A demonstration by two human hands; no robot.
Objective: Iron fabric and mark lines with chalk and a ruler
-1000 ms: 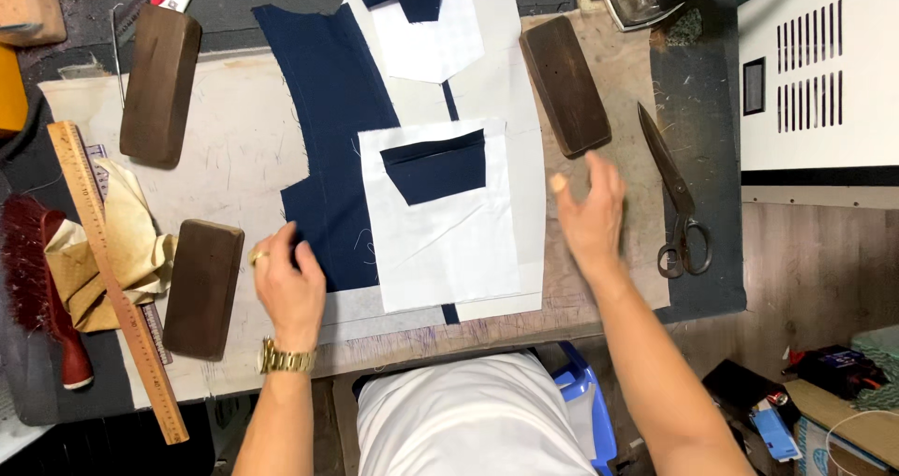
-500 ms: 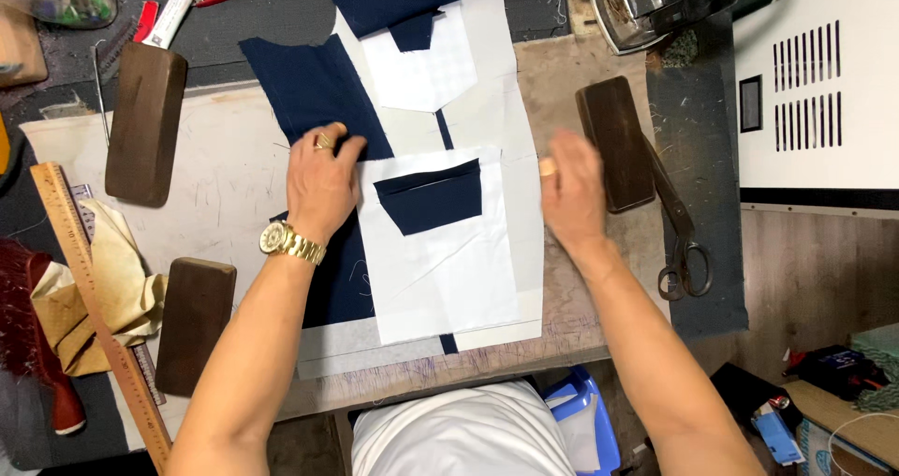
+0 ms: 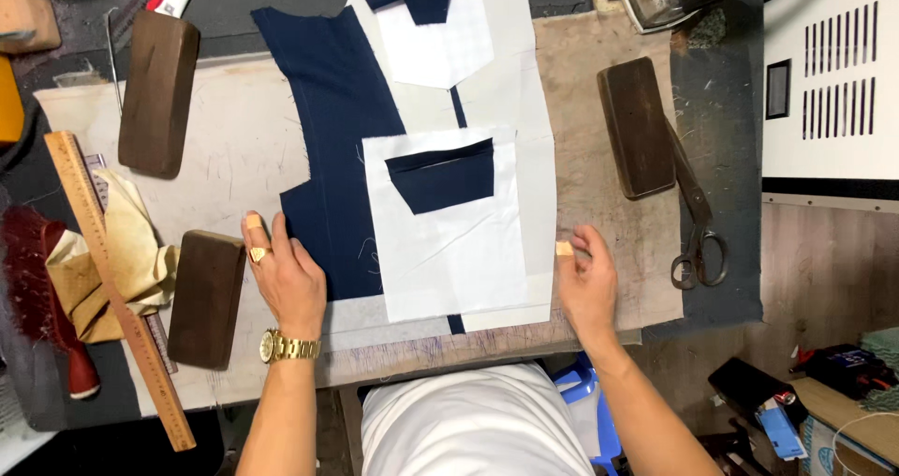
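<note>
Here: left hand [image 3: 290, 284] flat on smooth navy cloth [image 3: 337, 130], grip released; right hand [image 3: 588, 284] loosely curled, empty, beside white square panel [image 3: 454, 242].

bare worktop [image 3: 599, 139] is left between the white lining piece [image 3: 459, 242] and the wooden block [image 3: 637, 125] at the right, where the right hand [image 3: 585, 284] is held. beyond that block the way is barred by scissors [image 3: 695, 223]. the left hand [image 3: 290, 279] is hemmed by a wooden block [image 3: 206, 298] just beside it, with a wooden ruler [image 3: 112, 279] further out.
</note>
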